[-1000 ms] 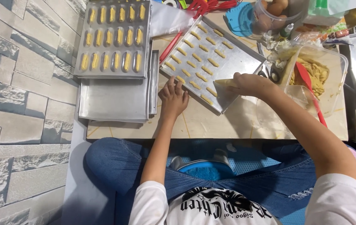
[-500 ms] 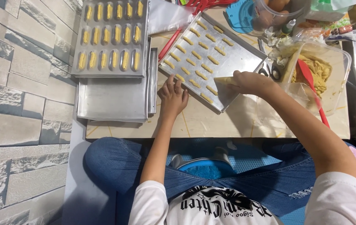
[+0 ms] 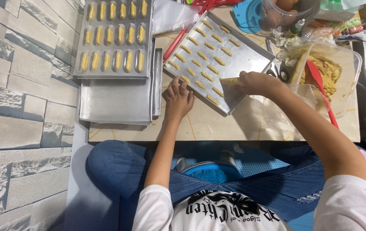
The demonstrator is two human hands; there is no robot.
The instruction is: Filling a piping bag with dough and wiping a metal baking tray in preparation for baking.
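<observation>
A metal baking tray [image 3: 251, 53] lies tilted on the low table, with several rows of small yellow dough sticks [image 3: 202, 64] on it. My left hand [image 3: 177, 99] rests with spread fingers on the tray's near left edge. My right hand [image 3: 257, 82] is closed on a pale dough-filled piping bag [image 3: 231, 81], its end over the tray's near corner. A second tray [image 3: 112, 68] at the far left is full of dough sticks in rows.
Empty metal trays [image 3: 114, 102] are stacked under the full one. A clear tub of dough [image 3: 328, 72] with a red spatula [image 3: 322, 92] stands at the right. Red tools, a blue lid [image 3: 247, 15] and bowls crowd the back. A stone-pattern wall [image 3: 20, 107] runs along the left.
The view has shifted slightly. My hands stay in about the same places on the tilted tray, the right one still on the piping bag.
</observation>
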